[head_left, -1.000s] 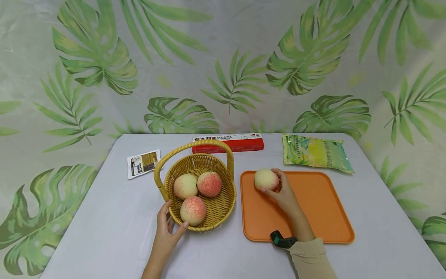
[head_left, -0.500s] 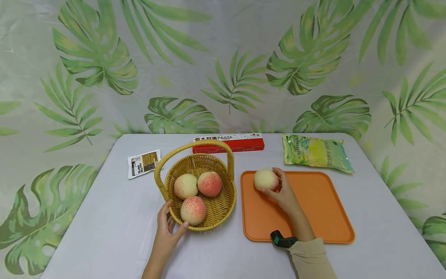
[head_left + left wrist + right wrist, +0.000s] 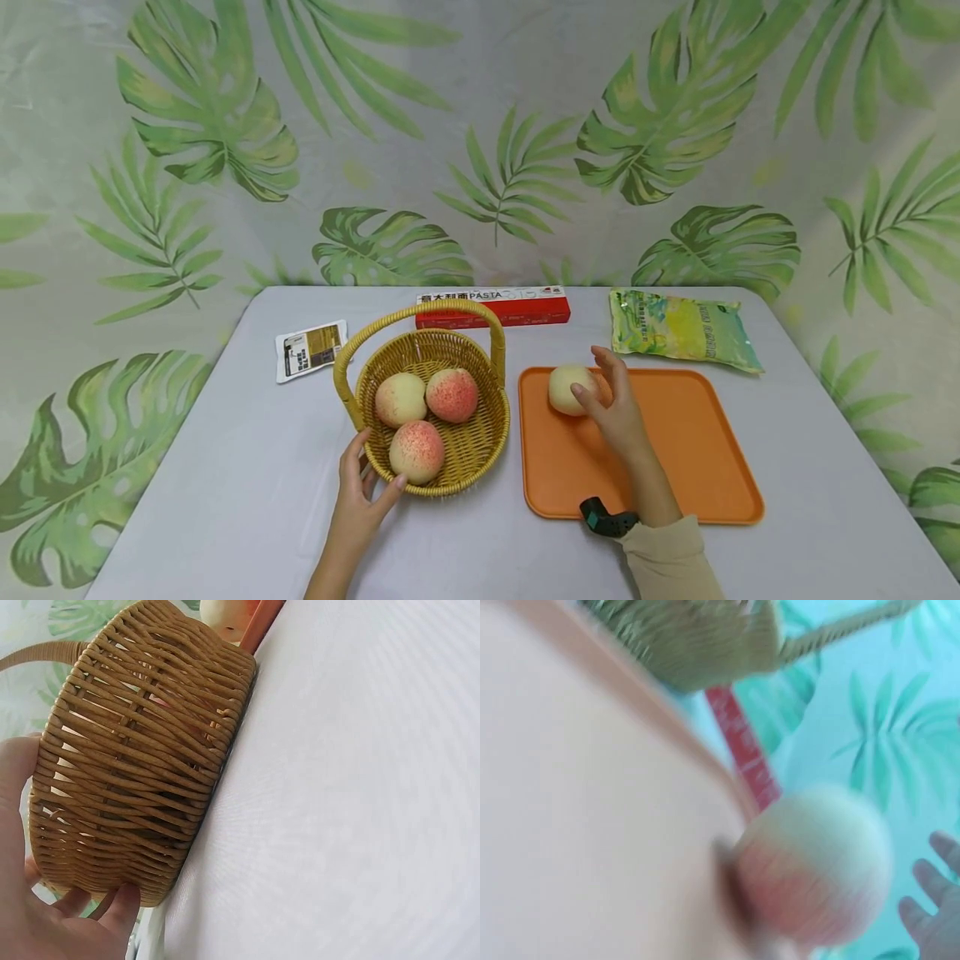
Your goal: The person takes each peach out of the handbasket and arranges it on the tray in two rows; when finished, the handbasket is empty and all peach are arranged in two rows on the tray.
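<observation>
A yellow wicker basket point(image 3: 471, 454) with an arched handle holds a pale peach point(image 3: 401, 400), a red peach point(image 3: 452, 395) and a half-red peach point(image 3: 417, 452). My left hand point(image 3: 357, 504) grips the basket's near left side, thumb at the rim and fingers against the woven wall point(image 3: 142, 765). Another peach point(image 3: 570, 390) rests at the far left of the orange tray point(image 3: 693, 467). Just right of this peach, my right hand point(image 3: 621, 417) has its fingers spread; in the right wrist view the fingers point(image 3: 932, 882) stand apart from the peach point(image 3: 821, 862).
Behind the basket lies a red-and-white pasta box point(image 3: 502, 310). A small white-and-brown packet point(image 3: 311, 351) is at the back left. The green-yellow bag point(image 3: 682, 328) lies behind the tray. All stand on a white-covered table point(image 3: 247, 467) before a leaf-print cloth.
My right hand has let go of the peach on the tray; its fingers have spread and lifted slightly away to the right. My left hand and the basket stay put.
</observation>
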A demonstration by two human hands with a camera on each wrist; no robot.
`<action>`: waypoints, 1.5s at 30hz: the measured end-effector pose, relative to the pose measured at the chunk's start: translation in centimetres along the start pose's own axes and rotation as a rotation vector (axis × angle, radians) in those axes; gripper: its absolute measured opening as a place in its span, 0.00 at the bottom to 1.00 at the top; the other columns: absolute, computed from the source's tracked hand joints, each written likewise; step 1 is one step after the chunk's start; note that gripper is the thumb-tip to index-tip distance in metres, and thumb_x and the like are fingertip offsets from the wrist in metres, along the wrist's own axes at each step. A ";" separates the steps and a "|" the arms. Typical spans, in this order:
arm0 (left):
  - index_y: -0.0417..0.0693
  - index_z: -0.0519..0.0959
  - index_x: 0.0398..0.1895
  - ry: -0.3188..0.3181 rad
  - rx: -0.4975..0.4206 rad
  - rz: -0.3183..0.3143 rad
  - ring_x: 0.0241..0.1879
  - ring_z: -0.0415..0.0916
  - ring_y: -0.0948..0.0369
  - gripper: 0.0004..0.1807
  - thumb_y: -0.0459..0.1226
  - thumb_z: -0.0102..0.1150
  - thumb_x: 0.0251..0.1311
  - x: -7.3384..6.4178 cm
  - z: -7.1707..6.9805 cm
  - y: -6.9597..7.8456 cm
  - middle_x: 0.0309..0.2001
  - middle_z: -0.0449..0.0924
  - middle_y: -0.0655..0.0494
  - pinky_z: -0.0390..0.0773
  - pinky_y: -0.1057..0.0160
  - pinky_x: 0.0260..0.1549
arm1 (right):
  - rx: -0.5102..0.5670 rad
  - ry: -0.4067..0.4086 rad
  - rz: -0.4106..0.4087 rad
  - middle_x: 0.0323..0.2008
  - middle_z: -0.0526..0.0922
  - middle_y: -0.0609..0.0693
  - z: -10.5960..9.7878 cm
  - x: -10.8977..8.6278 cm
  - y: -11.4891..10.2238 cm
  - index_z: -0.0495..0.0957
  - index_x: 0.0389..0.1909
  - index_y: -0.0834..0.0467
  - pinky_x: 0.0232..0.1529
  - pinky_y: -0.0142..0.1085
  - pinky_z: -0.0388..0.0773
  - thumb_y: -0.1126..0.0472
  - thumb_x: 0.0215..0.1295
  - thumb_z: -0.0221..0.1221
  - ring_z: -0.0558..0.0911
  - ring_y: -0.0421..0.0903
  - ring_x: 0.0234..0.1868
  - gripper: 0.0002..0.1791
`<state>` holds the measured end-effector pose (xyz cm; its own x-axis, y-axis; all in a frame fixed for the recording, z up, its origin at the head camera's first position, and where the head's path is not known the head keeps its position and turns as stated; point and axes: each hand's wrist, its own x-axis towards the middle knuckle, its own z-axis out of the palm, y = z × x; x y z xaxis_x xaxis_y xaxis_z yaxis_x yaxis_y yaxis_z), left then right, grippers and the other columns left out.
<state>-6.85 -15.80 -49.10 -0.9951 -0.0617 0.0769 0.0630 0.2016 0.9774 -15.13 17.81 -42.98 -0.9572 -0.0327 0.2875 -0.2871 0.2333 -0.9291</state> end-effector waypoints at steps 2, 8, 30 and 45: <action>0.48 0.45 0.68 0.000 -0.001 0.004 0.63 0.45 0.48 0.45 0.36 0.63 0.52 0.0 0.0 0.0 0.66 0.39 0.47 0.54 0.63 0.59 | 0.015 0.017 -0.066 0.63 0.56 0.60 0.3 -0.1 -1.6 0.54 0.62 0.67 0.63 0.54 0.46 0.72 0.58 0.54 0.53 0.54 0.64 0.31; 0.48 0.46 0.68 0.000 -0.011 0.022 0.62 0.46 0.48 0.45 0.35 0.63 0.52 0.0 0.0 -0.3 0.66 0.40 0.46 0.54 0.79 0.55 | 0.018 -0.019 -0.303 0.60 0.59 0.66 2.1 -0.5 -6.0 0.56 0.59 0.73 0.64 0.48 0.50 0.78 0.50 0.54 0.57 0.51 0.62 0.32; 0.45 0.45 0.68 -0.007 -0.020 0.050 0.63 0.45 0.46 0.44 0.34 0.62 0.53 0.1 0.1 -0.2 0.66 0.40 0.45 0.54 0.79 0.55 | -0.073 -0.461 -0.289 0.60 0.63 0.61 10.1 -1.6 -5.5 0.59 0.61 0.67 0.62 0.45 0.57 0.68 0.47 0.67 0.60 0.53 0.62 0.40; 0.45 0.45 0.68 0.002 -0.025 0.043 0.62 0.46 0.47 0.45 0.34 0.63 0.52 0.0 0.1 -0.1 0.66 0.39 0.46 0.55 0.81 0.54 | -0.124 -0.616 -0.267 0.60 0.66 0.52 11.5 -0.6 -2.9 0.58 0.64 0.58 0.60 0.40 0.61 0.57 0.49 0.67 0.65 0.46 0.60 0.41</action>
<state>-6.85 -15.73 -49.24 -0.9913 -0.0557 0.1191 0.1074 0.1797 0.9778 -14.16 5.96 -43.19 -0.7109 -0.6432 0.2844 -0.5452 0.2485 -0.8007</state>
